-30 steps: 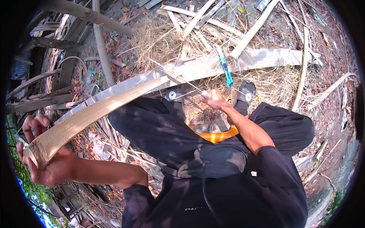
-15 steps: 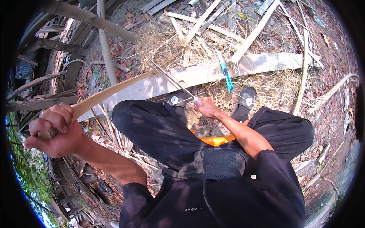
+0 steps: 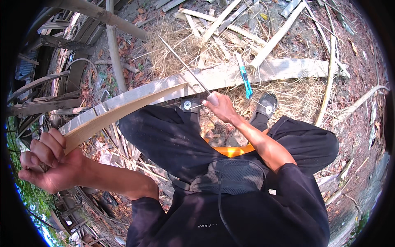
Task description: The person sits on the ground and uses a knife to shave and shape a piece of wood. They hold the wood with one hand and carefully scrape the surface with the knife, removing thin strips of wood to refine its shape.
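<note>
My left hand (image 3: 51,160) is closed round the near end of a long flat wooden strip (image 3: 117,113), out at the far left. The strip slants up to the right above a grey plank (image 3: 288,68) on the ground, and its far end meets a long thin knife (image 3: 181,59). My right hand (image 3: 221,108) grips the knife by its pale handle in front of my feet, its blade pointing away and to the left. Whether the blade touches the strip I cannot tell. A blue box cutter (image 3: 245,80) lies across the plank, its blade end pointing away.
Dry straw-like shavings (image 3: 170,51) and several split poles (image 3: 277,35) lie beyond the plank. Stacked timber (image 3: 66,49) stands at the left. My shoes (image 3: 267,105) are close to the plank's near edge, with an orange curved thing (image 3: 232,151) between my legs.
My left hand has moved lower and a little left, bringing the strip down nearer the plank. My right hand has shifted slightly away, and the blade reaches farther out over the straw.
</note>
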A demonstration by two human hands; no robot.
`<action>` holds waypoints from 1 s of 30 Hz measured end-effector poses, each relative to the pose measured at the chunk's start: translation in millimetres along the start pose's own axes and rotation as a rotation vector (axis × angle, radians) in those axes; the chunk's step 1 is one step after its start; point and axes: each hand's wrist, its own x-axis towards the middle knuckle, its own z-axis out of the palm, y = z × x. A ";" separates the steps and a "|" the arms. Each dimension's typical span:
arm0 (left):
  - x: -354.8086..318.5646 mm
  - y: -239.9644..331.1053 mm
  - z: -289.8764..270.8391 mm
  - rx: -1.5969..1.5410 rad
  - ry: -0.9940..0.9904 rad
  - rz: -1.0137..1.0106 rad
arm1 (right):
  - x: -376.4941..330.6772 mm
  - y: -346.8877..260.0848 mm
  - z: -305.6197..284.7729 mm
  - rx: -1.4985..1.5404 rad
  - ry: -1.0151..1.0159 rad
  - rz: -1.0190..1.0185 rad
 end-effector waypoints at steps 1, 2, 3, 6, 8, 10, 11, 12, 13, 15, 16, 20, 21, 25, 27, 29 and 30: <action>-3.2 1.8 0.6 -0.077 -0.064 -0.010 | -1.4 7.5 2.9 -0.013 -0.020 0.003; -4.9 3.1 1.1 -0.153 -0.127 -0.020 | -3.6 11.8 4.8 0.004 -0.049 0.035; -4.1 4.2 0.7 -0.177 -0.160 -0.042 | -5.7 15.0 6.6 0.022 -0.077 0.065; -5.9 6.9 -0.4 -0.069 -0.022 -0.063 | -8.5 30.9 14.9 0.035 -0.128 0.098; -7.5 6.3 4.0 -0.032 -0.019 -0.012 | -6.4 40.6 19.7 0.031 -0.116 0.114; -13.2 7.1 4.0 -0.014 -0.024 0.010 | -10.5 13.7 14.9 0.057 -0.065 -0.019; -16.3 8.7 3.2 -0.017 -0.034 0.009 | -12.4 -9.7 7.9 0.076 -0.067 -0.022; -17.5 8.7 5.2 -0.026 -0.047 0.012 | -10.3 -21.8 5.1 0.093 -0.062 -0.026; -17.7 7.2 9.2 -0.032 -0.060 0.031 | -4.5 -18.8 11.3 0.089 0.070 -0.211; -20.4 7.8 12.3 -0.104 -0.114 0.019 | -8.2 -31.9 3.7 0.234 0.046 -0.280; -21.1 8.0 13.0 -0.139 -0.142 0.013 | -9.6 -36.2 2.0 0.308 0.035 -0.315; -18.4 8.5 10.8 -0.149 -0.158 -0.019 | -11.6 85.5 37.3 -0.304 -0.027 -0.051; -18.3 11.5 5.6 -0.127 -0.134 -0.025 | -11.6 82.5 36.7 -0.377 -0.063 0.030; -24.0 16.9 -8.6 -0.070 -0.036 -0.033 | -10.5 58.5 12.8 -0.137 -0.211 0.247; -29.0 17.7 -6.6 -0.056 0.068 -0.023 | -6.9 45.8 4.1 -0.121 -0.159 0.137; -30.5 19.1 -8.4 -0.060 0.038 0.018 | -0.4 35.3 0.3 -0.055 -0.051 -0.027; -32.8 17.7 -9.4 -0.065 0.026 0.031 | 2.2 25.1 0.5 0.062 0.004 -0.117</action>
